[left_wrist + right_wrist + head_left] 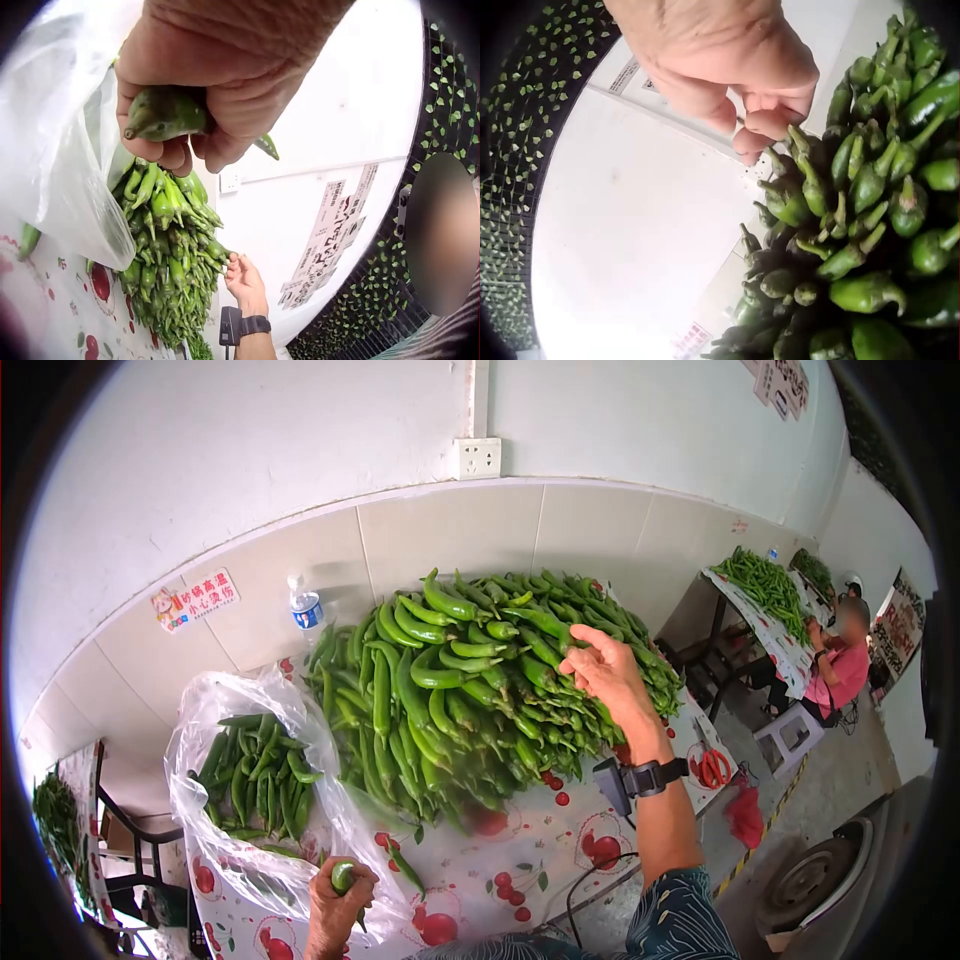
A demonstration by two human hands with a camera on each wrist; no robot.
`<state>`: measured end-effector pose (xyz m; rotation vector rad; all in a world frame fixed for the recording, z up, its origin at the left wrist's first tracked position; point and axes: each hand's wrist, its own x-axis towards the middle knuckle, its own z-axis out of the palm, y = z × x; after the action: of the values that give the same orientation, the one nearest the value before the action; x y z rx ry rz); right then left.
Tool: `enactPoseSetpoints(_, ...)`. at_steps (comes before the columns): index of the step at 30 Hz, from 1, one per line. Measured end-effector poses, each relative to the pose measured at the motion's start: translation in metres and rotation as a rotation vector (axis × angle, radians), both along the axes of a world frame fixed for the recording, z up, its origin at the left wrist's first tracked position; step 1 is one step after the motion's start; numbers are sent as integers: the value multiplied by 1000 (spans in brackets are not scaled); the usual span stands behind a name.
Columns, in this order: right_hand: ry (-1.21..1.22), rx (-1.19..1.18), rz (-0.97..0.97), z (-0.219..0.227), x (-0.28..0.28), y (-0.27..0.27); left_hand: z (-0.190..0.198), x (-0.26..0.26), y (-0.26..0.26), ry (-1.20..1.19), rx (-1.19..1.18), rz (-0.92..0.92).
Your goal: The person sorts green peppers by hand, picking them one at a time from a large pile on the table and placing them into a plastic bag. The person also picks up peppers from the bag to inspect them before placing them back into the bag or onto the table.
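Note:
My left hand (338,900) grips a green pepper (343,877) low in the head view, beside the plastic bag; the left wrist view shows its fingers curled round that pepper (166,114), with a thin green tip (267,146) sticking out past the hand. Over the upper right of a big pepper heap (440,700), my right hand (608,675) pinches the stem end of a long pepper (540,622) between thumb and fingers. In the right wrist view this hand (735,67) is bent above the stems, largely hiding the pinched pepper.
A clear bag (190,745) holding peppers (262,775) lies left of the heap. One loose pepper (406,868) lies on the patterned cloth. A bottle (305,605) stands by the wall; red scissors (713,768) lie right. A seated person (843,670) is at another table.

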<state>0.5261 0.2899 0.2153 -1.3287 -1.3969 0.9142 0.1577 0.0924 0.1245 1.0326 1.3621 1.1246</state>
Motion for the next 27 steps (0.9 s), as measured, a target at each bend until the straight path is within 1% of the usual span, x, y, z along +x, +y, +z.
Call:
enactPoseSetpoints(2,-124,-7,50,5,5,1,-1,-1,0,-20,5,11)
enactPoseSetpoints(5,-373,146,33,2,5,6,-5,-2,1,-34,-19,17)
enactPoseSetpoints(8,-610,299,-41,6,2,11,15,-1,2,62,-166,-42)
enactPoseSetpoints(11,-674,636,-133,1,7,28,14,6,0,73,-65,-13)
enactPoseSetpoints(12,-633,695,-175,0,7,33,18,7,0,75,-82,-18)
enactPoseSetpoints(15,-520,741,-320,4,6,39,14,4,-1,69,-68,-29)
enactPoseSetpoints(16,-499,797,-326,2,8,45,15,5,-1,81,-69,-24)
enactPoseSetpoints(19,-148,607,-295,6,-3,40,21,4,-5,116,-84,-8)
enactPoseSetpoints(20,-71,581,-291,4,-5,43,23,4,-5,119,-86,-1)
enactPoseSetpoints(23,-28,456,-289,8,-18,39,21,3,-5,117,-75,-3)
enactPoseSetpoints(24,-90,463,-298,5,-20,43,21,2,-6,116,-75,-7)
enactPoseSetpoints(27,-42,427,-255,-3,-28,43,25,4,-9,113,-84,-2)
